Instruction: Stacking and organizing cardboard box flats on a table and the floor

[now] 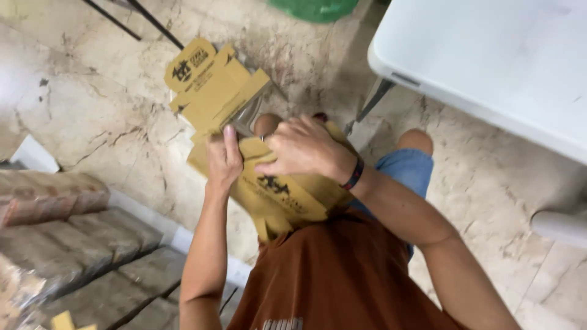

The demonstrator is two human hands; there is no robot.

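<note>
I hold a flat yellow-brown cardboard box blank (217, 91) with black print over my lap. My left hand (223, 162) grips its left edge, thumb pointing up along the fold. My right hand (306, 146), with a dark band at the wrist, presses on the middle of the card from above, fingers curled over it. The upper flaps stick out away from me, with a clear plastic window showing at the fold. The lower part of the card (281, 198) rests against my brown shirt.
A white plastic table (489, 55) stands at the upper right with a grey leg below it. Stacks of wrapped flat bundles (67, 232) lie at the lower left. The floor is veined marble tile (104, 110). A green object (312, 7) sits at the top edge.
</note>
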